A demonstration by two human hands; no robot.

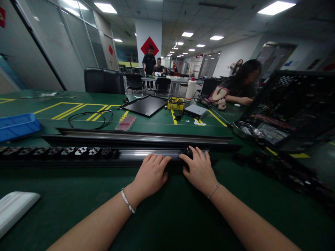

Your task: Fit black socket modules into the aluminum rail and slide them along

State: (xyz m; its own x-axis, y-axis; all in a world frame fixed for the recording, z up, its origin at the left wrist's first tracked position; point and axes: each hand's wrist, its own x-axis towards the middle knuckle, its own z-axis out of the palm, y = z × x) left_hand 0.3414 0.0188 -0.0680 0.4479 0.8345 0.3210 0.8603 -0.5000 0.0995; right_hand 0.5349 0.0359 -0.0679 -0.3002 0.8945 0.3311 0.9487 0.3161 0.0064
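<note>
A long black metal channel [146,154] with a shiny inner floor lies across the table. A row of small black modules with pale metal parts [81,150] fills its left portion. My left hand [151,176] grips the channel's near wall, fingers over its top edge and thumb low on the near side. Close to the channel's right end, my right hand [200,170] has its fingers around a small black part [187,151], mostly covered by them. Behind lies a second black channel [146,136], parallel to the first and touched by neither hand.
At the left stand a blue bin [18,126] and a white object [17,209]. Farther back are a black panel [146,104], a yellow box of cables [176,103] and a grey box [195,111]. A metal bowl [244,130] and dark parts [282,170] lie right, near a seated person [240,85].
</note>
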